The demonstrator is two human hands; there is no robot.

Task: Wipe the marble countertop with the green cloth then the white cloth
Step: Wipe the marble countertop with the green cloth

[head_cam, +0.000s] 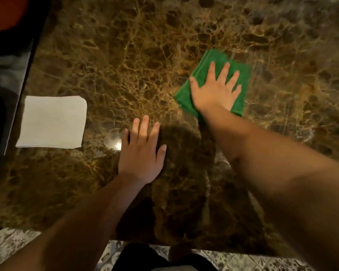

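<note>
The supporting surface is a marble countertop [125, 61], polished, dark brown with a dense net of golden veins; a bright spot of reflected light shows near its middle. A green cloth [201, 64], folded, lies flat on it to the right of centre, set at an angle; the right hand [215, 90] presses on it with fingers spread. A white cloth [52, 122], folded to a rough square, lies flat near the left edge, well apart from the green one; the left hand [141, 155] rests palm-down on bare marble between the two cloths, touching neither.
</note>
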